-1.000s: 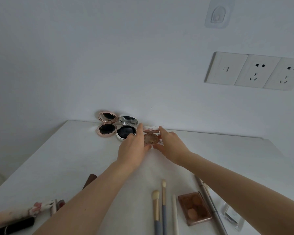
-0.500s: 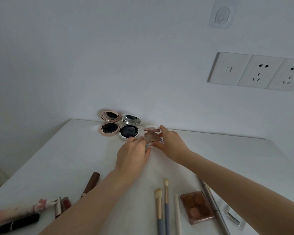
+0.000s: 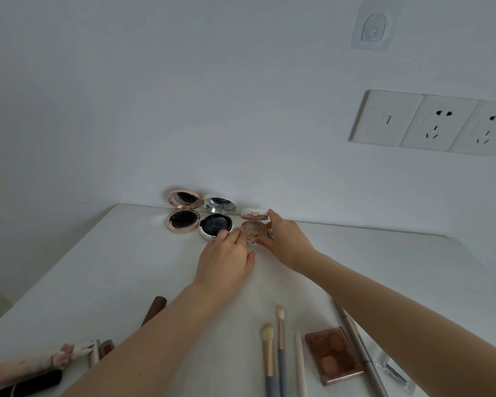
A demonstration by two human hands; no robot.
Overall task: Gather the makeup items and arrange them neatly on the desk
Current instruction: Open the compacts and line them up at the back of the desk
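Clearly, in the head view, the right hand (image 3: 287, 239) held the small pink compact (image 3: 255, 229) with its fingers (image 3: 273, 215) pinched on lid and base, while the left hand (image 3: 226, 257) rested half-curled, holding nothing, fingertips touching the compact's near left edge. Placing it well probably meant nudging it just beside the black cushion compact (image 3: 216, 224), square to the tabletop (image 3: 98, 267) back edge, without bumping its neighbour.

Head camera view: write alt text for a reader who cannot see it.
Both hands reach to the back of a white desk: the right hand holds a small open pink compact while the left hand rests beside it. Two more open compacts, rose-gold and white, sit to its left by the wall. Brushes and an eyeshadow palette lie nearer.
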